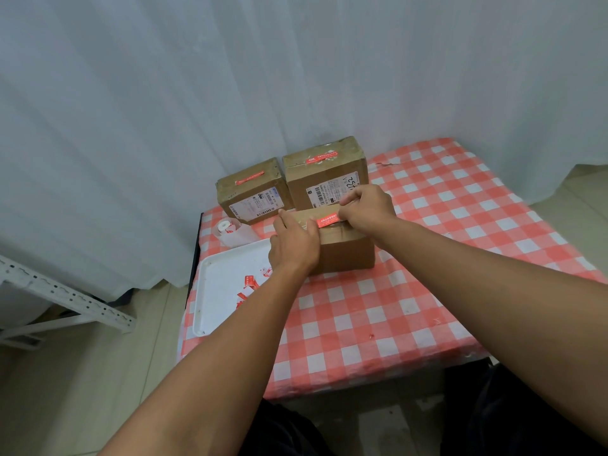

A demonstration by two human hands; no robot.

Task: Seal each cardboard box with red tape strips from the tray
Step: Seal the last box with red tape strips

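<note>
Red tape strip [328, 221] lies across top of nearest cardboard box [345, 250]; both hands on it.

Left hand [293, 245] lies flat, fingers extended, palm down on the box's left top edge, touching the strip's left end. Right hand [367, 205] curled, fingertips pressed on the strip's right end; whether it pinches the tape, cannot tell. Box stands on a red-and-white checked tablecloth [378, 311], just beside a white tray [210, 291] holding loose red strips [251, 284]. Two more boxes behind: small one [253, 195] and taller one [324, 174], each with a red strip on top. Label roll [230, 229] sits beyond the tray.
</note>
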